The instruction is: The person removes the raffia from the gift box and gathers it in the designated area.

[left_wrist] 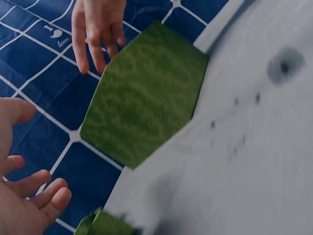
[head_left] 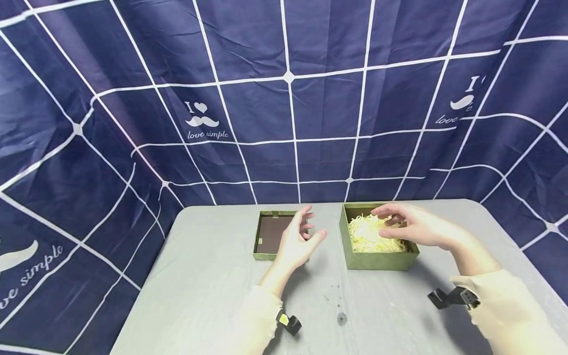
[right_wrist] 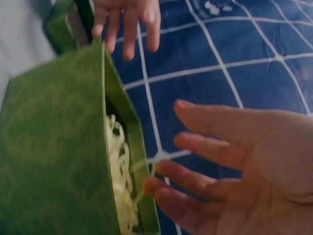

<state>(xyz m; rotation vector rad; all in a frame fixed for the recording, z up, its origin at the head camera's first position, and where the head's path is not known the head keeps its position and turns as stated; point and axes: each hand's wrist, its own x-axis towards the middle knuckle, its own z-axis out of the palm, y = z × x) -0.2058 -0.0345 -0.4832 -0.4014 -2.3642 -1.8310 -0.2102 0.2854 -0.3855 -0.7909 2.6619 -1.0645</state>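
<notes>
A green open-topped box [head_left: 377, 261] stands on the right half of the table, filled with pale yellow shredded filler [head_left: 368, 235]. Over its right side hovers my right hand [head_left: 412, 224], fingers spread and loosely bent, holding nothing. In the right wrist view a thin strand of filler is close to the fingertips of the right hand [right_wrist: 230, 171]; whether it touches them I cannot tell. To the left lies a shallow green lid [head_left: 258, 257], its dark inside facing up. My left hand [head_left: 298, 239] is raised over the lid's right edge, fingers apart, with nothing in it.
A grey-covered table [head_left: 213, 286] carries both pieces. Small dark spots and a round stain [head_left: 342, 319] mark its front middle. Dark blue cloth with white lines [head_left: 319, 108] hangs behind and at both sides. Each wrist wears a small black camera [head_left: 452, 298].
</notes>
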